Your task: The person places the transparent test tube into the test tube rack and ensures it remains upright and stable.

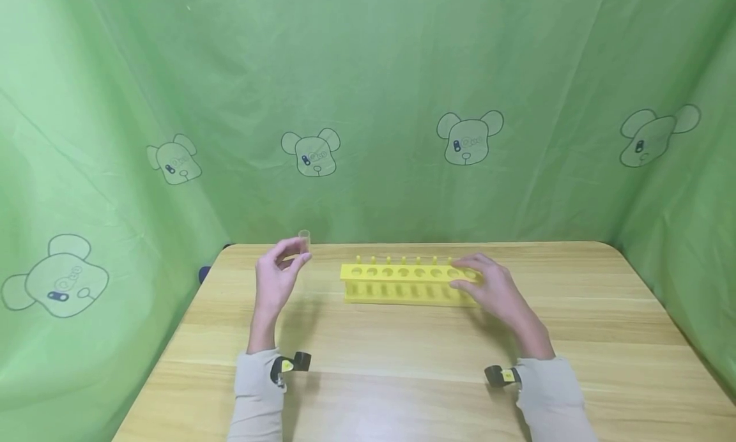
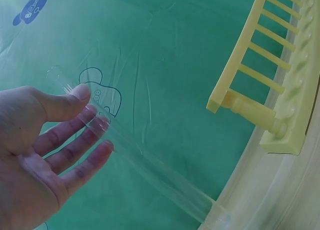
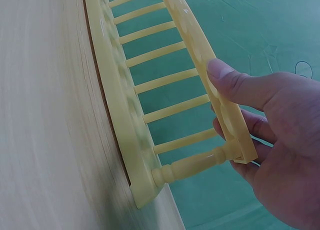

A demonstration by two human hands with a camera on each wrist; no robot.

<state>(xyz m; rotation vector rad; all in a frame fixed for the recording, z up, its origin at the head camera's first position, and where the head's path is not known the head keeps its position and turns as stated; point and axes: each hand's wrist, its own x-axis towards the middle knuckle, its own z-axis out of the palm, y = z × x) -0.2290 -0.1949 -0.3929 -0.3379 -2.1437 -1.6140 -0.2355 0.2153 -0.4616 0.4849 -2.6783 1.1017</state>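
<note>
Left hand (image 1: 276,276): you pinch a clear tube (image 2: 165,174) near its upper end
Right hand (image 1: 496,290): you grip the yellow rack's (image 1: 395,277) right end
Table (image 1: 402,346): under your rack

Pale glare whitens the near tabletop (image 1: 391,397); soft shadows lie between my forearms (image 1: 259,391); my wrist views look dimmer overall.

No word could be read for certain. On the green curtain (image 1: 379,59), the large bear head (image 1: 63,266) at the near left and the smaller bear heads (image 1: 316,148) along the far side carried outlined letters (image 1: 69,281) beside a dark blue mark (image 1: 57,296), too faint to spell out. Yellow stickers (image 1: 287,366) on the wrist cameras (image 1: 301,361) bore marks too small to read.
</note>
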